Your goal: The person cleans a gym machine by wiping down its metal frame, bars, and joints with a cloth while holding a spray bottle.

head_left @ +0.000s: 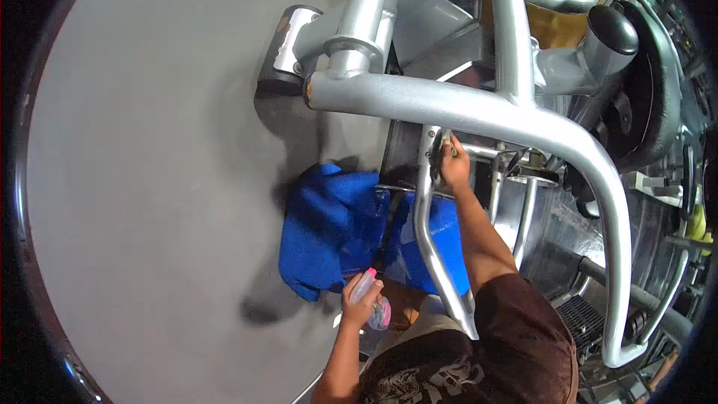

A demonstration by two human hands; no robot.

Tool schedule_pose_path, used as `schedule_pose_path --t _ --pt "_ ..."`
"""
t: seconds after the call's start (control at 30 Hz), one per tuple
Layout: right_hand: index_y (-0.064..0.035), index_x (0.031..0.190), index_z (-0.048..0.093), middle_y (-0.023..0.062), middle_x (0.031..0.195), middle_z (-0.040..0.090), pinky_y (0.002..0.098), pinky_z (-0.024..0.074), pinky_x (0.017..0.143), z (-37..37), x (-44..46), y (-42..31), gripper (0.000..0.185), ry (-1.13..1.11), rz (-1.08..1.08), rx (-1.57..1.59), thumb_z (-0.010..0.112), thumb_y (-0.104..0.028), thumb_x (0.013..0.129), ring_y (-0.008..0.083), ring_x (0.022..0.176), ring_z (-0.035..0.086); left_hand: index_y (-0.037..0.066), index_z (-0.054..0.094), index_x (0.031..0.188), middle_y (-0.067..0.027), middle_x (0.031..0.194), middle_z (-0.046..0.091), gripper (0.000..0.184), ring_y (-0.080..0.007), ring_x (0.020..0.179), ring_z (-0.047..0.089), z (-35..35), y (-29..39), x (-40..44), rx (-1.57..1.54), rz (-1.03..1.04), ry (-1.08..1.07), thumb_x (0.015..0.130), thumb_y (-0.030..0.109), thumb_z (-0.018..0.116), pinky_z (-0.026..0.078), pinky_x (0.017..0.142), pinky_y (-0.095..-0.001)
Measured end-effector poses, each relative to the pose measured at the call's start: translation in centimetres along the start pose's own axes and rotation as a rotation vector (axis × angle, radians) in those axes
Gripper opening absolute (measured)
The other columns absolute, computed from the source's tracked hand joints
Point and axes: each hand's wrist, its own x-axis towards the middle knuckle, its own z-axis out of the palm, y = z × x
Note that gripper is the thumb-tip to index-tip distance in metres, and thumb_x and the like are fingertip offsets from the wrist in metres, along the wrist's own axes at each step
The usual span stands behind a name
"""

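Observation:
My left hand [356,310] is closed around a clear bottle [364,286] with a pink tip, low in the view in front of my body. A second clear, pinkish rounded piece [381,314] shows just beside that hand; whether it belongs to the bottle is unclear. My right hand [454,167] reaches forward beside a bent silver tube [423,213] of a gym machine. Its fingers are curled near the tube's upper end, against a small dark part. What they grip, if anything, is hidden.
Thick silver frame bars [449,102] arch over my right arm. A blue cloth [325,217] is draped over a blue container, with another blue surface [434,243] beside it. A black pad [658,97] stands at the right. Grey floor [149,179] spreads at the left.

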Motion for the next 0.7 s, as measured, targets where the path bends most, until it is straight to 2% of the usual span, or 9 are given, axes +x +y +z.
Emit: schedule_pose_path --t 0.1,0.13,0.23,0.27,0.37,0.5,0.53,0.63,0.7 --pt "-0.0173 0.136 0.056 0.0250 0.110 0.067 0.0427 0.0518 0.088 0.6 0.1 -0.4 0.042 -0.207 0.064 -0.304 0.056 -0.029 0.096 0.0429 0.102 0.065 0.001 0.060 0.088 -0.0084 0.078 0.064 0.013 -0.0139 0.054 0.058 -0.2 -0.4 -0.2 0.023 -0.009 0.012 0.087 0.011 0.068 0.046 0.050 -0.0294" --pt "-0.0277 0.139 0.053 0.0255 0.101 0.067 0.0492 0.0527 0.084 1.4 -0.4 -0.2 0.043 -0.132 0.056 -0.457 0.052 -0.033 0.096 0.0465 0.094 0.064 0.002 0.061 0.088 -0.0071 0.075 0.063 0.013 -0.0133 0.054 0.058 -0.4 -0.9 -0.3 0.024 -0.013 0.024 0.086 0.012 0.069 0.045 0.051 -0.0290" --pt "-0.0333 0.139 0.051 0.0250 0.096 0.067 0.0522 0.0523 0.083 -0.1 -3.1 0.5 0.043 -0.171 -0.052 -0.524 0.050 -0.038 0.096 0.0459 0.090 0.065 0.002 0.062 0.088 -0.0045 0.071 0.061 0.015 -0.0119 0.054 0.057 -0.7 -2.0 -0.6 0.003 -0.031 0.061 0.086 0.014 0.070 0.045 0.053 -0.0281" --pt "-0.0369 0.139 0.051 0.0238 0.099 0.068 0.0519 0.0528 0.082 -1.0 -4.0 0.4 0.043 -0.280 -0.007 -0.544 0.051 -0.038 0.096 0.0458 0.090 0.065 0.002 0.062 0.088 -0.0045 0.071 0.062 0.015 -0.0118 0.054 0.058 -0.6 -1.9 -0.9 -0.010 -0.044 0.072 0.086 0.014 0.070 0.045 0.053 -0.0281" --pt "-0.0384 0.139 0.051 0.0238 0.099 0.067 0.0526 0.0528 0.082 -2.2 -5.6 0.9 0.042 -0.271 -0.152 -0.458 0.051 -0.038 0.097 0.0454 0.088 0.066 0.002 0.062 0.087 -0.0045 0.071 0.062 0.015 -0.0121 0.054 0.058 -0.5 -2.3 -0.9 0.007 -0.032 0.055 0.086 0.014 0.070 0.045 0.053 -0.0281" --pt "-0.0376 0.135 0.055 0.0193 0.102 0.069 0.0487 0.0543 0.080 -2.3 -3.4 -1.1 0.043 -0.308 -0.212 -0.590 0.055 -0.037 0.093 0.0409 0.089 0.067 0.003 0.061 0.086 -0.0038 0.069 0.061 0.015 -0.0122 0.054 0.058 -0.1 -1.5 -1.3 -0.008 -0.043 0.050 0.086 0.015 0.071 0.045 0.053 -0.0283" --pt "-0.0367 0.132 0.058 0.0162 0.107 0.069 0.0473 0.0545 0.081 -2.5 -2.7 -2.0 0.043 -0.342 -0.214 -0.624 0.058 -0.034 0.090 0.0375 0.094 0.067 0.003 0.061 0.086 -0.0034 0.069 0.061 0.015 -0.0122 0.054 0.058 -0.3 -1.6 -1.3 -0.003 -0.026 0.049 0.086 0.015 0.071 0.045 0.053 -0.0284" --pt "-0.0361 0.129 0.061 0.0171 0.106 0.069 0.0484 0.0539 0.079 -2.8 -1.5 -4.2 0.038 -0.420 -0.269 -0.812 0.059 -0.031 0.092 0.0398 0.092 0.066 0.004 0.062 0.085 -0.0025 0.068 0.060 0.015 -0.0118 0.055 0.058 -0.6 -2.2 -1.0 0.033 0.024 0.042 0.086 0.016 0.071 0.045 0.052 -0.0285" --pt "-0.0288 0.122 0.065 0.0156 0.105 0.070 0.0476 0.0545 0.079 -3.0 0.4 -2.2 0.032 -0.446 -0.363 -0.790 0.059 -0.028 0.090 0.0396 0.092 0.066 0.004 0.062 0.085 -0.0022 0.068 0.060 0.015 -0.0115 0.055 0.058 -1.1 -3.3 -0.9 0.110 0.044 0.037 0.087 0.016 0.071 0.045 0.052 -0.0285"
